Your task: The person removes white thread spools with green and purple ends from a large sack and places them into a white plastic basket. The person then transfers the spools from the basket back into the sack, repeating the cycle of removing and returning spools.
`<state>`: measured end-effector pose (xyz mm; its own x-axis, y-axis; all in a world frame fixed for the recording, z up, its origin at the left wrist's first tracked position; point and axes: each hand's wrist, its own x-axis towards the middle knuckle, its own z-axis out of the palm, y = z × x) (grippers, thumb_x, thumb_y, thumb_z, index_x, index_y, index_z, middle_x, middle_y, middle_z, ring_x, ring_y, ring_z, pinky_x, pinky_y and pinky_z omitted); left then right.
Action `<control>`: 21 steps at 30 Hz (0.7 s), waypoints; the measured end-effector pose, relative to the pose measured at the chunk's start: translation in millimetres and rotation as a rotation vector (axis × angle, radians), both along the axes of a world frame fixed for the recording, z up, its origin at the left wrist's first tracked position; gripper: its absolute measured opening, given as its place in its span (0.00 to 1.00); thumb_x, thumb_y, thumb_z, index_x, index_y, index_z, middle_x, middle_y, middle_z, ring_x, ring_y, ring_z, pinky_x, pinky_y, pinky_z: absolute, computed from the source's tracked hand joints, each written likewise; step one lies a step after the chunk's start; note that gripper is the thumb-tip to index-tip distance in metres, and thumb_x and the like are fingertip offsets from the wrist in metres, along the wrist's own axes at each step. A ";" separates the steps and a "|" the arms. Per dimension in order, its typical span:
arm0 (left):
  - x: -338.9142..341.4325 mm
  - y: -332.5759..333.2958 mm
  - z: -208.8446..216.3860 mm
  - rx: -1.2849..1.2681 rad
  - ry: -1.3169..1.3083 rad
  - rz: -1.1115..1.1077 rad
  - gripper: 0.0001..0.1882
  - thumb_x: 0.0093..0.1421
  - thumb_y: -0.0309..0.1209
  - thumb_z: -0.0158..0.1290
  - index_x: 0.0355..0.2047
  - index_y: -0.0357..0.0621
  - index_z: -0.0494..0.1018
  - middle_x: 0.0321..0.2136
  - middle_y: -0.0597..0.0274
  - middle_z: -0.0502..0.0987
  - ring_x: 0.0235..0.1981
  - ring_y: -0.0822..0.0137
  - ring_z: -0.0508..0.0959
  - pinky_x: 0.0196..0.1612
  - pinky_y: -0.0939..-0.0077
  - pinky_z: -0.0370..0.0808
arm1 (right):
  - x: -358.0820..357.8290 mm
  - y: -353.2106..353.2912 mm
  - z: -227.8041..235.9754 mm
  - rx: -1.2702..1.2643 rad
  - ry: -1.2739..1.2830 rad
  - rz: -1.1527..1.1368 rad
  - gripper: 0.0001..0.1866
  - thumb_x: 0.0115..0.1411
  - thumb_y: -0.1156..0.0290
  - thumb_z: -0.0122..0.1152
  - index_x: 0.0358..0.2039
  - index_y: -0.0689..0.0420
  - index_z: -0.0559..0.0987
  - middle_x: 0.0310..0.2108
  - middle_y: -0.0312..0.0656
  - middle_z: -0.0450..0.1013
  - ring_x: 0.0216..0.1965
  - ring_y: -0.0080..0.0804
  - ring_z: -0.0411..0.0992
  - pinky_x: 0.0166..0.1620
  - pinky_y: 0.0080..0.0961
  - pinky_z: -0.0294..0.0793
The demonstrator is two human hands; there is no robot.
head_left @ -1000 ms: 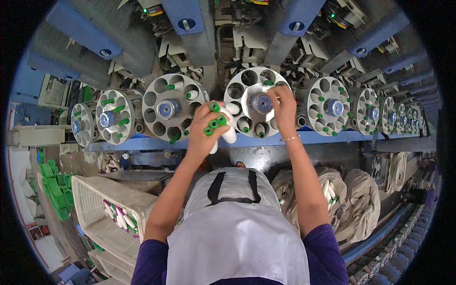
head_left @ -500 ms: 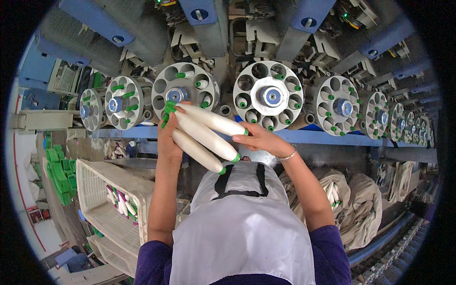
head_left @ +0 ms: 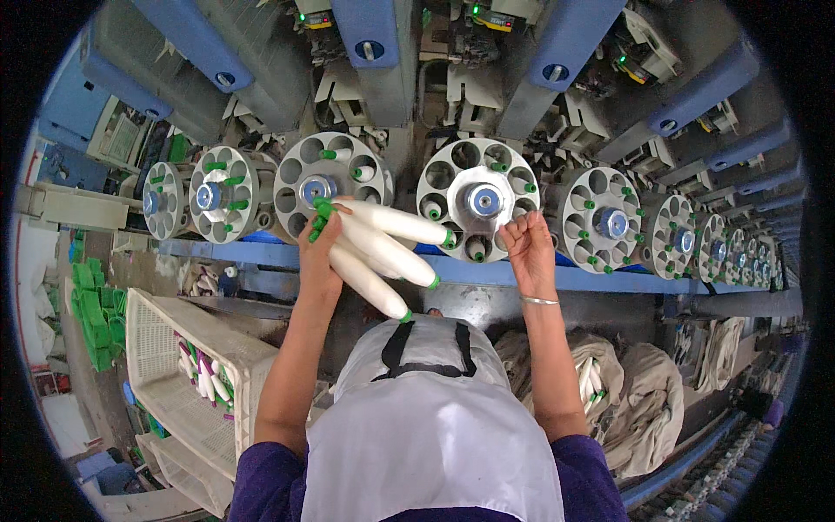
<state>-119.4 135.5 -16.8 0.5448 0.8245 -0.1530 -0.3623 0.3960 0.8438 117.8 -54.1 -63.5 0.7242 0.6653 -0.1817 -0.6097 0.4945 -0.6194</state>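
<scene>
Before us: row of magazines (head_left: 341, 184), machine columns (head_left: 374, 96) behind, rail (head_left: 474, 271) along lower edge. In our left grip (head_left: 323, 248): spools (head_left: 387, 248), ends toward right, before gap between two central magazines. Our right grip (head_left: 529, 248) at lower right rim of right central magazine (head_left: 459, 187). To our left: basket (head_left: 235, 337), loose spools (head_left: 209, 381) inside. To our right: sacks (head_left: 648, 391), more spools (head_left: 591, 378) within one.

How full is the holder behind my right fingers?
Partly full: the holder has green-tipped bobbins, but upper-left holes look empty.
</scene>
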 end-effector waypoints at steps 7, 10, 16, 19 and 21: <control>19.4 3.4 15.8 0.028 -0.006 -0.205 0.08 0.57 0.31 0.57 0.34 0.40 0.74 0.45 0.58 0.74 0.42 0.65 0.74 0.46 0.69 0.73 | 22.8 -7.4 1.7 -0.279 -0.439 0.025 0.14 0.69 0.60 0.43 0.28 0.54 0.66 0.20 0.31 0.61 0.19 0.18 0.59 0.27 0.19 0.67; 31.0 -0.6 19.5 0.256 0.084 -0.188 0.07 0.55 0.27 0.56 0.33 0.38 0.74 0.45 0.59 0.73 0.42 0.67 0.73 0.47 0.74 0.69 | 30.7 -8.4 9.0 -0.298 -0.479 0.051 0.14 0.69 0.60 0.42 0.28 0.54 0.66 0.20 0.31 0.62 0.20 0.19 0.60 0.28 0.21 0.69; 77.5 -26.4 11.5 1.054 0.451 0.147 0.13 0.47 0.27 0.62 0.32 0.35 0.74 0.42 0.58 0.74 0.38 0.61 0.76 0.41 0.73 0.72 | -28.9 40.0 16.8 -0.113 -0.096 0.296 0.14 0.69 0.61 0.43 0.28 0.55 0.68 0.18 0.32 0.62 0.19 0.22 0.61 0.35 0.30 0.77; 97.1 -19.5 7.2 1.070 0.569 0.162 0.15 0.47 0.31 0.63 0.33 0.35 0.75 0.44 0.58 0.74 0.39 0.56 0.77 0.41 0.69 0.72 | -25.2 51.7 26.9 -0.044 -0.353 0.161 0.14 0.70 0.63 0.41 0.28 0.56 0.67 0.19 0.34 0.62 0.19 0.22 0.61 0.34 0.27 0.77; 108.0 -7.0 4.2 1.058 0.601 0.130 0.15 0.48 0.32 0.62 0.33 0.35 0.75 0.44 0.57 0.75 0.39 0.55 0.77 0.41 0.68 0.72 | -2.7 47.7 30.8 -0.258 -0.442 0.004 0.14 0.69 0.63 0.43 0.28 0.56 0.68 0.19 0.33 0.62 0.19 0.20 0.63 0.32 0.24 0.76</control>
